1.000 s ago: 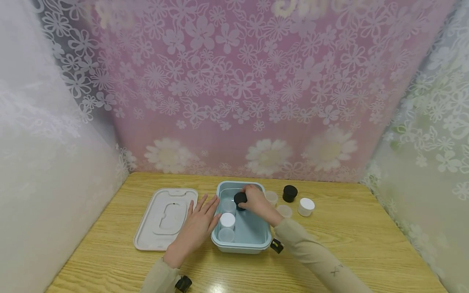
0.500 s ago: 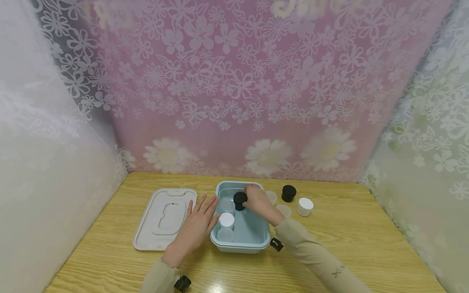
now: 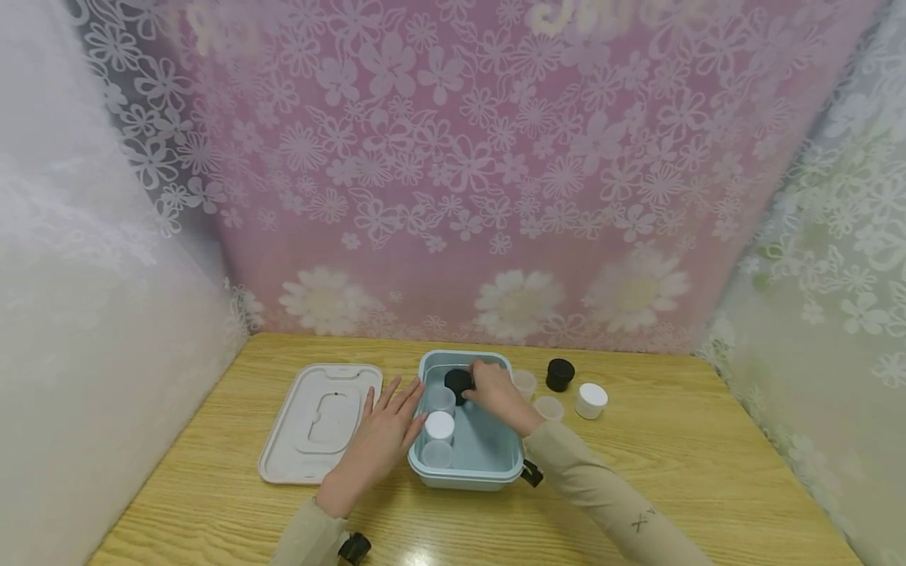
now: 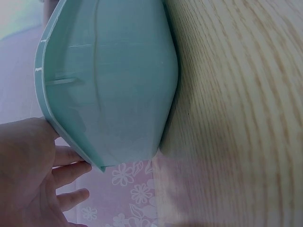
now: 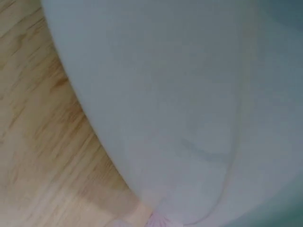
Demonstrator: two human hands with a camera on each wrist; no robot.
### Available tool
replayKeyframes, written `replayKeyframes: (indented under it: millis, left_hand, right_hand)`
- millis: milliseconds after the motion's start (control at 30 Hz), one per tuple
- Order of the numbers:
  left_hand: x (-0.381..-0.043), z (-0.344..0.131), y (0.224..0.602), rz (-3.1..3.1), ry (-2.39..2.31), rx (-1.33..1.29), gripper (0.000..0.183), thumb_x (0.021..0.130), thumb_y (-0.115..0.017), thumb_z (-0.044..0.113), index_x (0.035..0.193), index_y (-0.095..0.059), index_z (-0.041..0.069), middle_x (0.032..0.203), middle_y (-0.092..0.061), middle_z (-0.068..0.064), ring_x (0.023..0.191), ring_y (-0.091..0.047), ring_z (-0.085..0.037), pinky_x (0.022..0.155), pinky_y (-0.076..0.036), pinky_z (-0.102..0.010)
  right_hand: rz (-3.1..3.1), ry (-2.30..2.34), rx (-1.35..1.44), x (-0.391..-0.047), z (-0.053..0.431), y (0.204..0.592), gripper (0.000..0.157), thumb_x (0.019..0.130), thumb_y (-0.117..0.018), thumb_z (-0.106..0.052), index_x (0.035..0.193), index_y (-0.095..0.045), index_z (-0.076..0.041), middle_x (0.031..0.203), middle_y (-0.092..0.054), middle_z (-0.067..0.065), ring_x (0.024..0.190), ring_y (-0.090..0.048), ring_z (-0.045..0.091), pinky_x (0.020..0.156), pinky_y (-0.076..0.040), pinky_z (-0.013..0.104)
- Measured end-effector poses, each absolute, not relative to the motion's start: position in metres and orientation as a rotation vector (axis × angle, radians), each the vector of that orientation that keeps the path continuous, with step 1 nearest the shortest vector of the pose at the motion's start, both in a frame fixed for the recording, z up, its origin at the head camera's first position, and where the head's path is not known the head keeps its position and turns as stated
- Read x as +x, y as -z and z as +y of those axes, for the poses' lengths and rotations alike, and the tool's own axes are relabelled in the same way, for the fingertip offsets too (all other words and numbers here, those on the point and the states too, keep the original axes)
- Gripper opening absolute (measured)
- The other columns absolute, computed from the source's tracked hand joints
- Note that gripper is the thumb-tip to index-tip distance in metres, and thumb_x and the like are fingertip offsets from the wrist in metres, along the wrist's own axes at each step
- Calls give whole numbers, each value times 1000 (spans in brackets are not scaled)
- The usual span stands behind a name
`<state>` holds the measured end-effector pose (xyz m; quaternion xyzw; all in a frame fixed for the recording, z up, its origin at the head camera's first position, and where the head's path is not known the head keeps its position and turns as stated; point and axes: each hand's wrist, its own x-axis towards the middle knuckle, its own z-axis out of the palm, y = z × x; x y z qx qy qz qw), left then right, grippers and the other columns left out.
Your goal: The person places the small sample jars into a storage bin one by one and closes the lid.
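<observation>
In the head view a light blue plastic bin (image 3: 488,475) stands on the wooden table. My right hand (image 3: 499,395) reaches over its right side and grips a small black-lidded jar (image 3: 458,384) inside, near the far end. Along the bin's left wall sit a clear cup (image 3: 442,401), a white-lidded jar (image 3: 440,427) and another clear cup (image 3: 437,453). My left hand (image 3: 385,435) rests with straight fingers against the left rim. In the left wrist view the fingers (image 4: 71,174) of that hand touch the rim of the bin (image 4: 118,85). The bin's outer wall (image 5: 165,94) fills most of the right wrist view.
A flat white lid (image 3: 283,448) lies left of the bin. To the right stand two clear cups, one nearer (image 3: 549,409) and one farther (image 3: 524,383), plus a black-lidded jar (image 3: 560,375) and a white-lidded jar (image 3: 591,400). A flowered curtain (image 3: 453,196) hangs behind the table.
The black-lidded jar in my right hand has shifted slightly left, toward the bin's left wall. My left hand stays at the rim.
</observation>
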<state>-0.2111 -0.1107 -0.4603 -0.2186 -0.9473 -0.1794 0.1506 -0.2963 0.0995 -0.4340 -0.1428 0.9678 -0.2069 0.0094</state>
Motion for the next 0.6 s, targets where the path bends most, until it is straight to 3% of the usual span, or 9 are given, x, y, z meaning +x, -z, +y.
replayKeyframes:
  millis: [167,267,433,600]
  left_hand:
    - [-212,-111,462,-2713,519,-633,51,106,-55,30,150,-50,6,154,-49,-10,148,-33,-39,117,-21,-69]
    - [-211,-111,461,-2710,523,-636,51,106,-55,31,150,-50,6,154,-49,-10,148,-33,-39,117,-21,-69]
    - [-212,-112,461,-2709,528,-637,52,106,-55,32,151,-50,6,154,-49,-10,148,-33,-38,117,-20,-69]
    - [-212,-112,461,-2713,530,-640,52,106,-55,31,150,-50,6,154,-48,-10,149,-32,-39,116,-20,-69]
  right_hand:
    - [2883,818,-443,-299,100,439,42,92,-77,-11,127,-59,3,96,-75,14,67,-70,19,56,-55,28]
    - [2839,822,-445,-301,100,440,48,94,-74,-12,136,-56,4,103,-76,15,75,-72,20,59,-56,28]
    - [2861,733,-542,-303,99,441,50,95,-71,-11,140,-56,5,108,-76,13,98,-72,26,78,-59,36]
    - [2871,726,-628,-302,101,440,48,95,-70,-9,139,-57,6,113,-74,16,109,-69,32,94,-54,47]
